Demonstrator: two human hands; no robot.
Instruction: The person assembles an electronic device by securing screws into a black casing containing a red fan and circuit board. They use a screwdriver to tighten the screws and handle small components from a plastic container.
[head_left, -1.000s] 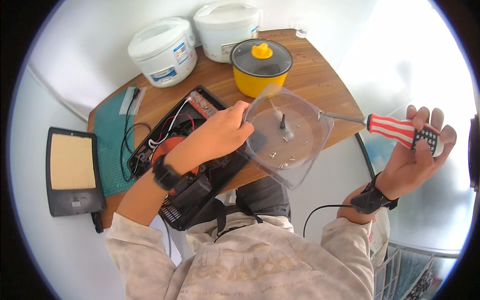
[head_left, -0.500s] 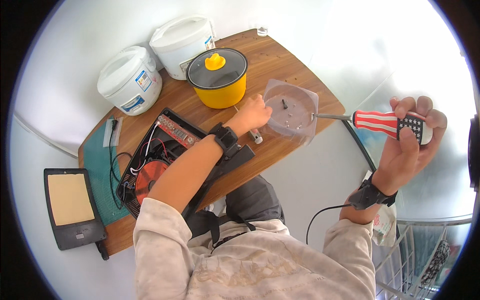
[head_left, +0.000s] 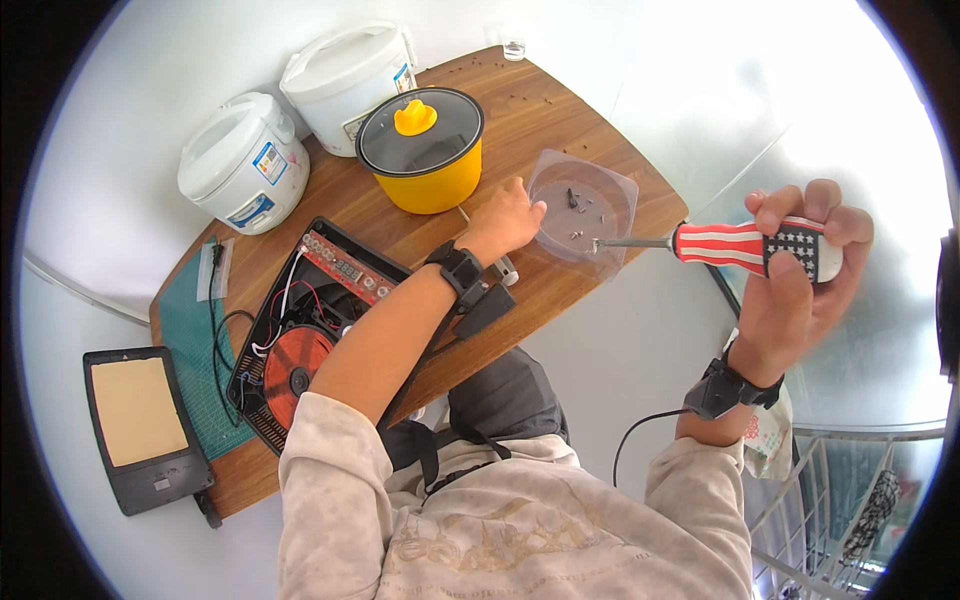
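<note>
Now, taking the wooden table (head_left: 560, 300) as the landmark:

Left hand: the left hand (head_left: 505, 218) reaches out over the table top, fingers loosely curled, fingertips touching the near-left edge of the clear plastic lid (head_left: 583, 210); whether it pinches the edge or only rests against it cannot be told.

Clear plastic lid: lies flat on the table near its right edge, with several small dark screws (head_left: 580, 215) scattered inside it.

Right hand: the right hand (head_left: 800, 280) is held off the table's right edge, in the air, fingers and thumb wrapped tight round the handle of the screwdriver (head_left: 745, 247).

Screwdriver: red-and-white striped handle with a dark starred end; its metal shaft points left toward the table, tip at the lid's right rim.

Wrists: a dark watch-like band (head_left: 460, 270) sits on the left wrist above the table, another band (head_left: 730, 390) on the right wrist, off the table.

Yellow cooker: a yellow pot (head_left: 425, 170) with a glass lid and yellow knob stands on the table, just left of the left hand.

White cookers: two white rice cookers (head_left: 300, 110) stand at the table's far-left part.

Opened appliance: a black induction hob (head_left: 300, 340) with its copper coil and wires bare lies on the table's near-left part, under the left forearm.

Green mat: a green mat (head_left: 195, 350) covers the table's left end.

Black panel: a black panel with a tan face (head_left: 140, 425) lies off the table's left end.
</note>
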